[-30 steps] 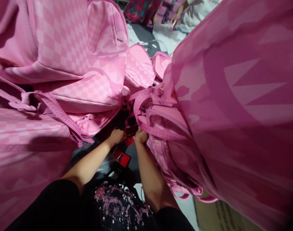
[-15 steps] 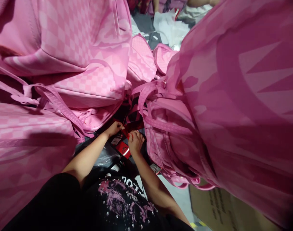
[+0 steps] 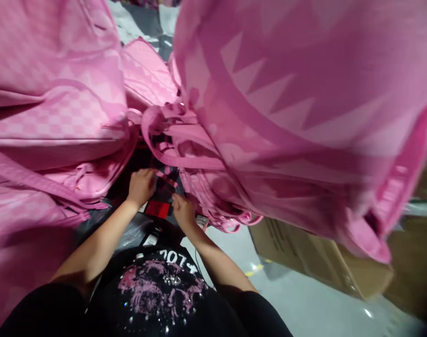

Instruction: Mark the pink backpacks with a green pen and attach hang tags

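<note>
My left hand [image 3: 142, 187] is closed, with its fingertips pinched on one end of a narrow pink strip [image 3: 167, 179]. The strip slants down towards my right hand [image 3: 183, 209], which is also closed; what lies in its fingers is too small and blurred to make out. Below and between the hands lies a flat red piece [image 3: 158, 209] like a tag or packet, on dark material. Pink backpacks crowd both sides: a checkered one [image 3: 83, 112] to the left, and one with a jagged tooth print [image 3: 269, 93] to the right. Loops of pink strap [image 3: 199, 161] hang near my right hand.
Clear plastic wrap [image 3: 132, 234] lies beneath my left forearm. A cardboard box [image 3: 305, 257] stands on the pale floor [image 3: 305, 295] at the lower right. Behind the bags is a surface with white and grey pieces [image 3: 143, 21].
The view has swung right, so the bags sit further left. My hands have moved from a red strip to the pink strip, and my right hand's fingers have curled in.
</note>
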The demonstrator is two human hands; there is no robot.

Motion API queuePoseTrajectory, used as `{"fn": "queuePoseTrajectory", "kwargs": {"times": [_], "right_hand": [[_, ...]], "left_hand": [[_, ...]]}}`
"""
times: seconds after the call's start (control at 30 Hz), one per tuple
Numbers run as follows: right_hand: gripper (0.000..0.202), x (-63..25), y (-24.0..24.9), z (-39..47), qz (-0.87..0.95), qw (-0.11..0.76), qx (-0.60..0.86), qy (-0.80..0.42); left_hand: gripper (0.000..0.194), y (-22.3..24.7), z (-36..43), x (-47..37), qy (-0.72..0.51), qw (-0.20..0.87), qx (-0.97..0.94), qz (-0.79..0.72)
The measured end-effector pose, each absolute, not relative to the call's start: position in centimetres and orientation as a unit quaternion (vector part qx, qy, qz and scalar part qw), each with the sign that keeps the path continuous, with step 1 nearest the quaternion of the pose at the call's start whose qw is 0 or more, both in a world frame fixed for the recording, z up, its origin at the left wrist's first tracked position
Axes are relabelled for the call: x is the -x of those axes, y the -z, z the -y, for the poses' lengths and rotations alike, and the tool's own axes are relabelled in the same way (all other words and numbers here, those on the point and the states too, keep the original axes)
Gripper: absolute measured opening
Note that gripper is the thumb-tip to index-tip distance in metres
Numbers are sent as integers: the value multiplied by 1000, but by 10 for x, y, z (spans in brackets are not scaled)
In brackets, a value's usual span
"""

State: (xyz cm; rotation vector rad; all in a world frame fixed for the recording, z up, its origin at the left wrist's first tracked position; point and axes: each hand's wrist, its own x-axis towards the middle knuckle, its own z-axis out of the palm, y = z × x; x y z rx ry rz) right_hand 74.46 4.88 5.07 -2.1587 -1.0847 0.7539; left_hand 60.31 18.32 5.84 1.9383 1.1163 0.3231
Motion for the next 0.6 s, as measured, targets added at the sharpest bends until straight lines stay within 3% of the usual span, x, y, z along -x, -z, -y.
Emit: {"fn": "queuePoseTrajectory", "kwargs": {"times": [0.13, 0.23, 0.4, 0.6], "right_hand": [[28, -740, -66, 2, 354, 366, 810, -292], [33, -739, -70, 43, 296, 406, 813, -296], [43, -746, -65, 98, 262, 411, 822, -296], [43, -781, -38, 73, 298, 316, 873, -222]], "left_hand": [[27, -71, -130, -628, -74, 453, -863, -213], [24, -70, -98, -639, -32, 422, -895, -141], [22, -79, -92, -643, 8, 383, -904, -189], [25, -93, -123, -656, 40, 371, -886, -276]]}}
